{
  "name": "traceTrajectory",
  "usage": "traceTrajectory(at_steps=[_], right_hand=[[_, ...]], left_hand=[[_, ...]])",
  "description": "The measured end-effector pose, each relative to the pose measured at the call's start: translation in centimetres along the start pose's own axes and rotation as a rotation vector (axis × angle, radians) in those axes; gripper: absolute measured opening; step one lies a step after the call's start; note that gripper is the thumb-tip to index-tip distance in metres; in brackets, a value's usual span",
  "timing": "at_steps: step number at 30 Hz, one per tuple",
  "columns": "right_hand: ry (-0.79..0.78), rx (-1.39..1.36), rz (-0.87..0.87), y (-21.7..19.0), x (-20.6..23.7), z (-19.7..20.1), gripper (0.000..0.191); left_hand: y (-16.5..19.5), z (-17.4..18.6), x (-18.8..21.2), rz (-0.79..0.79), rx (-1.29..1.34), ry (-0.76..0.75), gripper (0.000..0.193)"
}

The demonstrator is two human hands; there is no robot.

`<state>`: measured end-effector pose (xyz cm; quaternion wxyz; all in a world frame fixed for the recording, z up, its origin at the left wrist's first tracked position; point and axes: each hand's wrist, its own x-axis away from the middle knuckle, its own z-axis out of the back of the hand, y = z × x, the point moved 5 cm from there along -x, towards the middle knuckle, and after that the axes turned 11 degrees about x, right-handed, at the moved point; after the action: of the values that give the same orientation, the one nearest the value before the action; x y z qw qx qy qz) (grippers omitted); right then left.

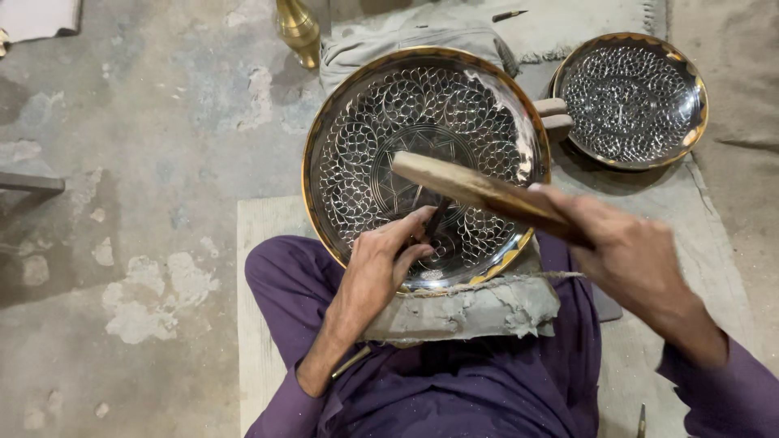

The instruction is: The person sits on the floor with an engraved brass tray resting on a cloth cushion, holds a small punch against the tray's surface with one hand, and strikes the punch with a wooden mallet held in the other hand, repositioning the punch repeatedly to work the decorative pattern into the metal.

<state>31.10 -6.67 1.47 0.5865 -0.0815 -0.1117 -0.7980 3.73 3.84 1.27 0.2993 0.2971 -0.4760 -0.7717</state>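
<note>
A large round metal tray [341, 130] with a brass rim and engraved floral pattern rests tilted on a grey padded block [479, 312] over my lap. My left hand [381, 264] grips a thin dark chisel [436, 219], its tip on the tray's lower middle. My right hand [625, 251] holds a wooden mallet [479, 193], raised at a slant above the chisel's top.
A second, smaller engraved tray [633, 101] lies at the upper right on a cloth mat. A brass vase base [298, 31] stands at the top. A small tool [510, 15] lies on the cloth at the top. Worn concrete floor [146, 162] spreads to the left.
</note>
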Motion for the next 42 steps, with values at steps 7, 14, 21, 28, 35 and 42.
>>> traceTrajectory(at_steps=[7,14,21,28,35,42], right_hand=[[0.257,-0.537,0.201,0.2,0.9,0.0,0.078],[0.234,-0.565,0.169,1.0,1.9,-0.7,0.073],[0.368,-0.817,0.174,0.7,3.6,-2.5,0.053],[0.441,-0.550,0.163,1.5,5.3,-4.1,0.067],[0.362,-0.702,0.086,0.8,6.9,-5.8,0.059],[0.298,-0.628,-0.136,2.8,7.2,-7.7,0.074]], left_hand=[[-0.4,-0.2,0.2,-0.001,0.004,-0.003,0.053],[-0.3,-0.3,0.1,-0.050,0.012,-0.017,0.052],[0.1,-0.2,-0.2,-0.037,0.010,-0.066,0.050],[0.1,-0.3,-0.6,-0.046,-0.040,-0.163,0.053],[-0.3,-0.5,-0.9,-0.068,-0.064,-0.236,0.058],[0.0,-0.4,-1.1,-0.135,-0.068,-0.276,0.059]])
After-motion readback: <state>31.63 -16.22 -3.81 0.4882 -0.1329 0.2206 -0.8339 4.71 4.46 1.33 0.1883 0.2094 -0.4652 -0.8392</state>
